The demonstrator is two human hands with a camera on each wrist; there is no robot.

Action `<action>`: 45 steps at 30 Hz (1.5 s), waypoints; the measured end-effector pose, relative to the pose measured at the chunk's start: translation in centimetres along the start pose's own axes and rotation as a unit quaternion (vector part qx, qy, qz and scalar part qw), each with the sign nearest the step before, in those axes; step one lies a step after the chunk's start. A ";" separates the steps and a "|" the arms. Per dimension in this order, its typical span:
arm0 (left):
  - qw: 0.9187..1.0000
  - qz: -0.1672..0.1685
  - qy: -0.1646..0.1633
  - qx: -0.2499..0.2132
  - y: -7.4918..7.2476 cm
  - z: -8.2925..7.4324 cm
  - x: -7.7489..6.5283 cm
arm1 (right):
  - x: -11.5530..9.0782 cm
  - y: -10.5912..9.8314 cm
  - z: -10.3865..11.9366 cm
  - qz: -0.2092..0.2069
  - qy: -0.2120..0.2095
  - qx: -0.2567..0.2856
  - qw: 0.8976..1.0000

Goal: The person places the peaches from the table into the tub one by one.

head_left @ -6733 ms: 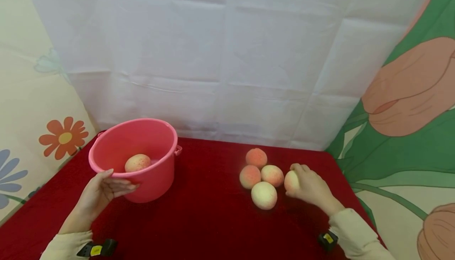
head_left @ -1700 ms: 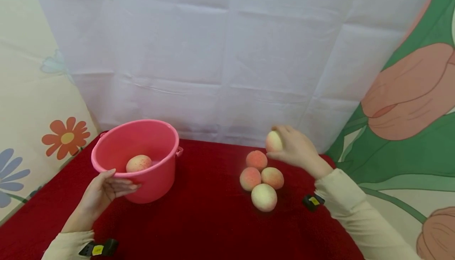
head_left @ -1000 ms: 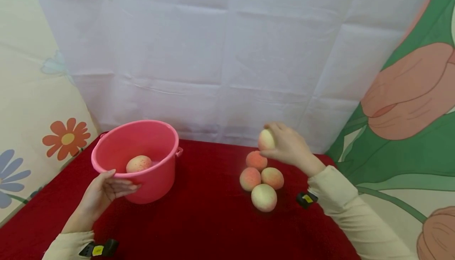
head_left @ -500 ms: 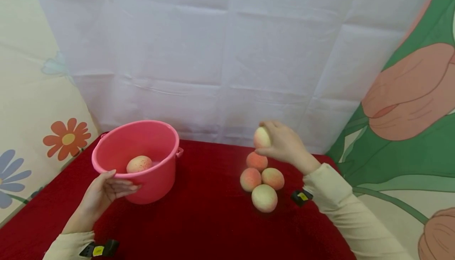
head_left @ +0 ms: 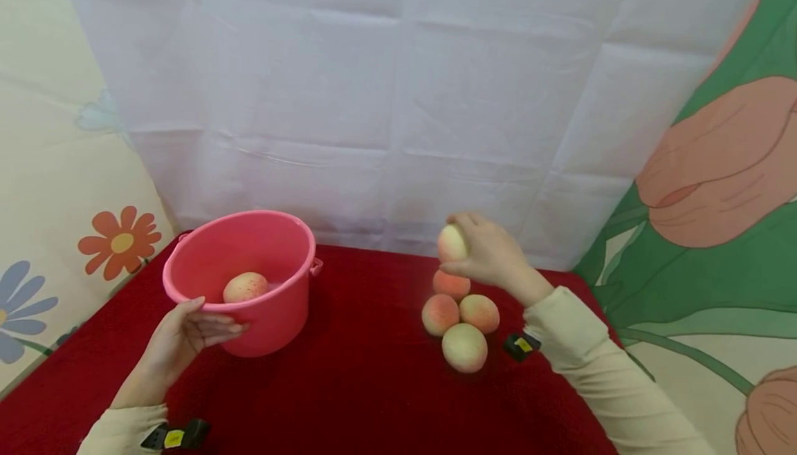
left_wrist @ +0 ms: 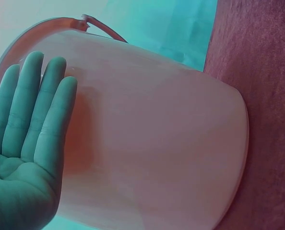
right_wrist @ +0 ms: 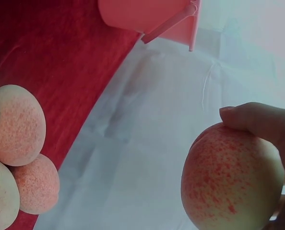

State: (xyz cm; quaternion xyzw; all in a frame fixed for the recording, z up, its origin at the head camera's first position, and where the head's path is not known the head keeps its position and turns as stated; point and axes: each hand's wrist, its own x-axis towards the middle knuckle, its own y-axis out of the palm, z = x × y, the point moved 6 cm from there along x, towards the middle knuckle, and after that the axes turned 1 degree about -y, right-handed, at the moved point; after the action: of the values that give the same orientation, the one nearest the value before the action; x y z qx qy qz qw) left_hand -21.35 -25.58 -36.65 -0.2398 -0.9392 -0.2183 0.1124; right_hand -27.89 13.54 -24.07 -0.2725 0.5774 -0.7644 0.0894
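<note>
A pink bucket [head_left: 280, 320] stands at the left of the red-covered table, one peach [head_left: 245, 288] inside it. My left hand [head_left: 180, 341] holds its near rim, thumb over the edge and fingers along the outer wall. In the left wrist view those fingers [left_wrist: 51, 115] lie straight beside the bucket [left_wrist: 161, 129]; the thumb is hidden. With my right hand [head_left: 495, 251] I grip a pale, red-speckled peach [head_left: 452, 243] above the table. The right wrist view shows the thumb across this peach [right_wrist: 231, 179]. Just below it several more peaches [head_left: 464, 348] sit close together.
Red cloth [head_left: 367, 344] covers the table between bucket and peaches. A white sheet [head_left: 373, 95] hangs behind the table's back edge. Flower-patterned cloths [head_left: 716, 164] border both sides. The bucket's handle joint [head_left: 316, 266] sticks out on its right.
From the right side of the group, my right hand has lifted the peach, then drifted slowly left with it, above the rearmost peach. My left hand stays at the bucket's rim.
</note>
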 end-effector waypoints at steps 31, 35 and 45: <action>1.000 0.018 0.003 -0.009 -0.2 0.1 0.0 | 1.3 0.9 1.8 0.010 -0.012 0.000 1.000; 1.000 0.020 0.003 -0.009 -0.1 0.1 0.0 | 1.5 1.1 2.2 0.013 -0.018 -0.013 1.000; 1.000 0.020 0.003 -0.010 0.0 0.1 0.0 | 2.1 1.7 3.6 0.014 -0.043 -0.021 0.999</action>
State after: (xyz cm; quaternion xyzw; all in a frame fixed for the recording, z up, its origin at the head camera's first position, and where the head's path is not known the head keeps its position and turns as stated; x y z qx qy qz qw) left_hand -21.40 -25.56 -36.76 -0.2595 -0.9316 -0.2260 0.1172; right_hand -28.14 9.03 -24.35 -0.2987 0.5931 -0.7382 0.1187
